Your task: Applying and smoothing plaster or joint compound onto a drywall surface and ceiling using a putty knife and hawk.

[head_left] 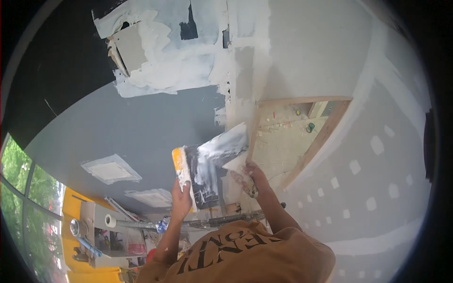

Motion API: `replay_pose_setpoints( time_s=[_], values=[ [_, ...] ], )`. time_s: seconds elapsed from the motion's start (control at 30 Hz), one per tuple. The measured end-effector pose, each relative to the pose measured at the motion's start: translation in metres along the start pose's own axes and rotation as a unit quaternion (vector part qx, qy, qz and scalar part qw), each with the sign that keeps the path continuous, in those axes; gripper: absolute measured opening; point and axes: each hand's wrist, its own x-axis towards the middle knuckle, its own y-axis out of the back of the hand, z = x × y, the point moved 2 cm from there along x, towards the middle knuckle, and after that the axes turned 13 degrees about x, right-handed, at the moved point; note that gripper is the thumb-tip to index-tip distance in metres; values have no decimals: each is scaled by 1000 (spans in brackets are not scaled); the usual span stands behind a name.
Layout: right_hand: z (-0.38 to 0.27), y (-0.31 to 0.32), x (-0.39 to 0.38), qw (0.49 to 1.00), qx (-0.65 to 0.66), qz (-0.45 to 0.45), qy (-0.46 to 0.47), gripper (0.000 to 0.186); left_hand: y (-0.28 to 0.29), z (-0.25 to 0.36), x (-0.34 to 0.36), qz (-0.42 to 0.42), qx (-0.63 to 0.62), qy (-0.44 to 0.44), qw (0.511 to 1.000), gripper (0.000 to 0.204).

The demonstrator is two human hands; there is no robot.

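Two hands, a loaded mud pan and a knife at the wall opening

Much of the lower frame is blocked by the person's tan shirt (245, 254) with dark lettering, which hides both elbows and everything below them. The right hand (245, 177) is speckled with white compound, and its fingers (250, 186) are curled tight around a handle that cannot be seen at all; only the pale blade of a taping knife (234, 162) shows, jutting up and left from the fist. How the thumb sits is not clear.

The left hand (181, 198) grips the lower end of a long mud pan (207, 165), its fingers wrapped round the yellow edge (180, 167) and pressed together there. The pan is dark, smeared with white joint compound, and tilts up to the right. Its upper end nearly reaches the wooden frame (302, 137) of a square opening in the drywall. The knife blade lies against the pan's right edge, touching the compound, so the two tools meet between the hands.

Through the opening, a rough floor with small scraps and a green item shows, too small to name. Grey wall (141, 127) with white patches (111, 170) fills the left; rows of small white dabs (377, 144) dot the right-hand board. A tape roll (110, 220) and clutter lie at the lower left, blurred.
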Motion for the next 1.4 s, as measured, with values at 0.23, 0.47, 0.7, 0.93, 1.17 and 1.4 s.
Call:
replay_pose_setpoints(
  time_s=[0.23,0.47,0.7,0.93,1.17,1.4],
  values=[
    [-79,-21,108,512,-731,64,447,68,10,-73,-37,60,2,73,996,38],
    [-139,-26,244,483,-732,116,466,75,16,-77,-62,31,-32,99,994,40],
    [-93,37,209,478,-765,111,418,76,28,-103,-89,61,-36,142,987,41],
    [-141,-32,221,450,-753,123,464,76,41,-80,-90,61,36,150,986,41],
    [-115,2,234,470,-756,141,433,77,32,-95,-91,32,23,132,990,43],
    [-123,3,219,434,-781,152,422,76,39,-86,-93,51,2,114,992,43]
  ],
)
